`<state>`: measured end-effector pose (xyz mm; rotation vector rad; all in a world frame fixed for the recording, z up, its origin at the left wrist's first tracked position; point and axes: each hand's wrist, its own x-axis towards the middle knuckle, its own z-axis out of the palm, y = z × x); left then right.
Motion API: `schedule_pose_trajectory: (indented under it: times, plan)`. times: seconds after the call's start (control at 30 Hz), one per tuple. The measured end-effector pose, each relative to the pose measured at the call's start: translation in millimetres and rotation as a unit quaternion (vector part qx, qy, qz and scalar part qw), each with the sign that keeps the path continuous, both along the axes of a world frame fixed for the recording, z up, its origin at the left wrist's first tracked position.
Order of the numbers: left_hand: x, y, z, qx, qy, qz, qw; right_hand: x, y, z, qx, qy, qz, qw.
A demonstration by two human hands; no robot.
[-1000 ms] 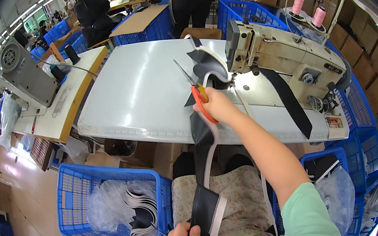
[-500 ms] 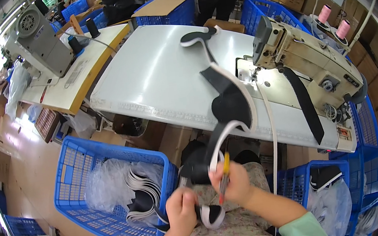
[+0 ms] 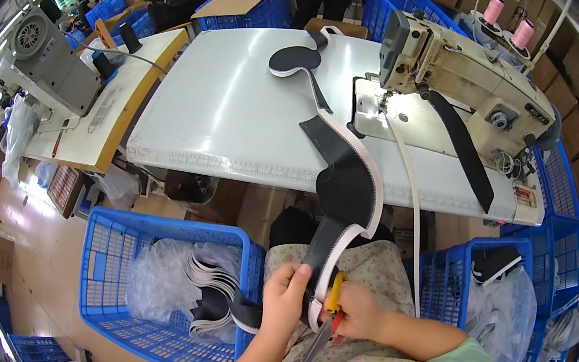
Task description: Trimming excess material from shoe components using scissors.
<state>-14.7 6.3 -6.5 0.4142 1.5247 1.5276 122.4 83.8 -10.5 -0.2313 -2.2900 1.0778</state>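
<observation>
A chain of black fabric pieces (image 3: 344,189) edged with white binding runs from the sewing table down to my lap. My left hand (image 3: 285,296) is closed on its near end, thumb on top. In my right hand (image 3: 360,312) is a pair of scissors (image 3: 318,345) with yellow and red on the handles; the blades point down and left over my apron, beside the strip. My fingers hide part of the handles. One black piece (image 3: 246,313) reaches from near my left wrist to the rim of the left basket.
The blue basket (image 3: 106,270) at left holds plastic and stacked white-edged pieces. A sewing machine (image 3: 469,93) with pink thread cones (image 3: 493,9) stands on the white table (image 3: 220,109). White tape (image 3: 414,200) hangs off its front. Another blue basket (image 3: 446,292) is at right.
Both hands have come together around the near end of the strip. The scissors have turned from upright to pointing down and left. The chain is pulled slightly toward me.
</observation>
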Motion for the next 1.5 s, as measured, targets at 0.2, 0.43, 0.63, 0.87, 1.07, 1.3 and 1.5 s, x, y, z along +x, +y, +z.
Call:
schedule_pose_trajectory:
  times: [0.2,0.43,0.63,0.87,1.07,1.3,1.5]
  plan:
    - [0,-3,-1,0.059,0.041,0.045,0.996,50,54,61,-0.11,-0.241,0.058,0.962]
    - [9,0,11,0.011,0.266,0.008,0.964,92,85,80,-0.081,-0.462,0.118,0.875]
    - [15,1,14,-0.003,0.322,-0.008,0.947,84,76,62,-0.078,-0.482,0.116,0.865]
    - [15,-1,14,-0.004,0.353,-0.015,0.936,79,76,65,-0.052,-0.471,0.125,0.872]
    - [16,1,17,0.0,0.345,-0.024,0.938,76,75,67,-0.061,-0.472,0.114,0.872]
    - [16,-1,11,0.005,0.34,-0.016,0.94,78,65,65,-0.147,-0.489,0.09,0.855]
    - [14,-2,11,0.023,0.345,0.017,0.938,97,92,90,-0.114,-0.496,0.09,0.856]
